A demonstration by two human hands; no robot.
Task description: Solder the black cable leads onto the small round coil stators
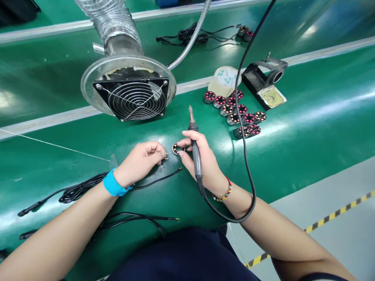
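My right hand (206, 160) is closed around a soldering iron (197, 158), its tip pointing away from me over the green bench. The thumb and a finger of that same hand also touch a small round motor stator (176, 148) with copper windings. Just left of it, my left hand (146, 159) pinches a tiny piece; only short metal ends show at the fingertips, so its kind is unclear. A black cable (158, 181) with a bare end lies below my left hand. The iron's black cord loops over my right forearm.
A fume extractor fan (137, 99) hangs ahead on the left. Several stators (233, 117) stand at the right near a tape roll (224, 80) and an iron stand with a sponge (266, 86). Coiled black cables (77, 191) lie at the left, more cables (140, 217) nearer me.
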